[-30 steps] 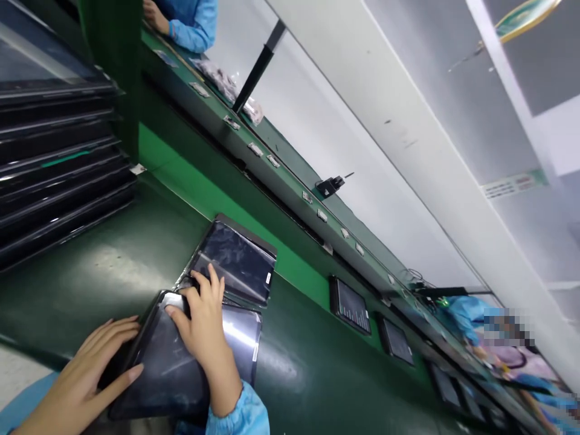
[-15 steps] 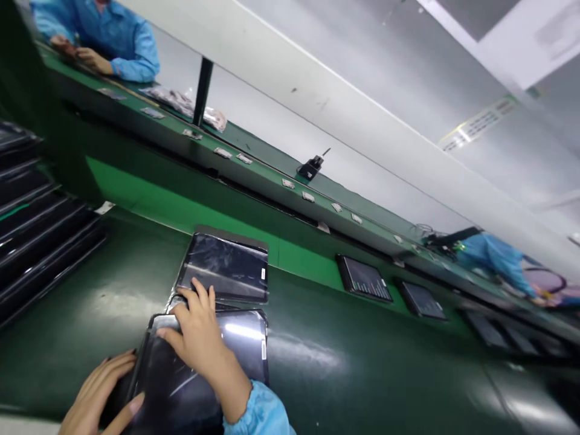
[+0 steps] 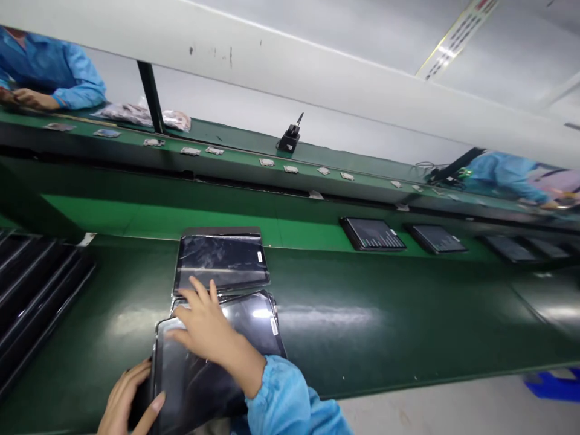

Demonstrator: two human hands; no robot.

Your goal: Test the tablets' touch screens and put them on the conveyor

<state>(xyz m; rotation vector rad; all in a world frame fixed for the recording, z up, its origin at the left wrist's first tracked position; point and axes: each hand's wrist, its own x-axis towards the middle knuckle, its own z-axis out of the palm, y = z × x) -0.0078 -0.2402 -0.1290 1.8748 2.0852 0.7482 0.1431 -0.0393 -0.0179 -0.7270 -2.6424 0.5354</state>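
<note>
A dark tablet (image 3: 212, 383) with a small white label lies tilted at the near edge of the bench. My left hand (image 3: 129, 399) grips its left edge, thumb on top and the other fingers along the side. Fingers spread, my right hand (image 3: 206, 323) reaches over the tablet's far left part, with its fingertips at the far edge. Just beyond is another tablet (image 3: 222, 260) in clear film, lying on a dark flat piece. Between the two, the edge of a further device shows, mostly hidden.
A stack of black tablets or panels (image 3: 36, 302) stands at the left. Several tablets lie along the bright green strip, one with a lit screen (image 3: 374, 232). Small parts line the raised shelf (image 3: 244, 154), with a black adapter (image 3: 289, 139). Co-workers in blue sleeves (image 3: 77, 72) sit across.
The view has levelled and swung right. The near tablet has turned slightly, its right side moving away from me. Both hands stay on it.
</note>
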